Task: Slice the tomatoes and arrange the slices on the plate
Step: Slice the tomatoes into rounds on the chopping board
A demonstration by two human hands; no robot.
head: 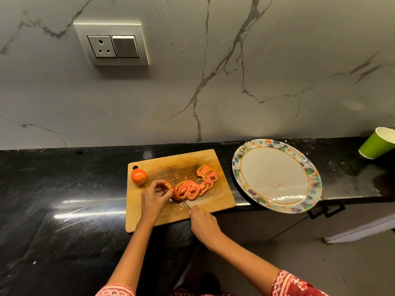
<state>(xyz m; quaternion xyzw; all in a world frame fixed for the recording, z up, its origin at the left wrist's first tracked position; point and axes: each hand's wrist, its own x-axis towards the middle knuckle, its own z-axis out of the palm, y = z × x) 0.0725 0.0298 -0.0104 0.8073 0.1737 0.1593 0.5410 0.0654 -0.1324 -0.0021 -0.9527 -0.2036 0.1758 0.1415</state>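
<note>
Red, wet slices [195, 184] are lying overlapped in a curved row on the board [181, 212], with a whole tomato [139, 176] sitting at its far left corner and the plate [275, 175] lying bare just right on the desk [64, 199]. The left hand [152, 199] is reaching in, its fingers [159, 184] pinching the tomato end [172, 191]. The right hand [203, 223] is gripping the knife [185, 204], blade touching that piece.
</note>
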